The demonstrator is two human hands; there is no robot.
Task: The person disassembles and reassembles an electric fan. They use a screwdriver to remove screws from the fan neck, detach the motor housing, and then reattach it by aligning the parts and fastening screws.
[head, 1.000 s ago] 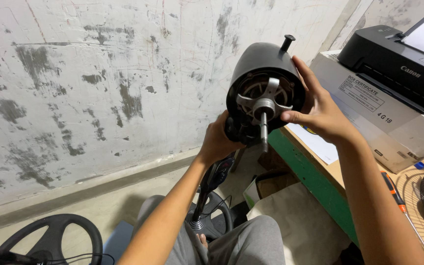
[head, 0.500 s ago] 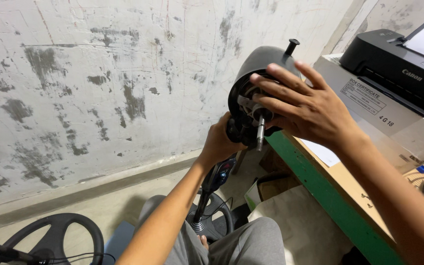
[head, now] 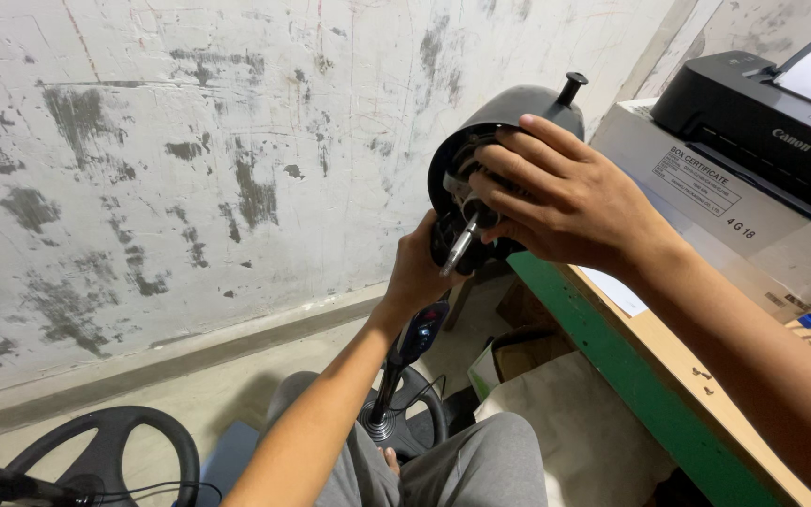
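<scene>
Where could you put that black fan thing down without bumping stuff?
Bare concrete floor lies open between the stained wall and the black round base. The wooden tabletop is crowded by the printer and long box; only its green-edged strip is bare.

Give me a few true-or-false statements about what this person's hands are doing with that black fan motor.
1. The right hand covers the open front of the black motor housing. True.
2. The left hand grips the housing from below. True.
3. The printer sits on the floor. False: it rests on a box on the green-edged table.
4. A metal shaft sticks out beneath the right hand's fingers. True.
5. The wall is freshly painted blue. False: it is whitish with grey scuffed patches.
</scene>
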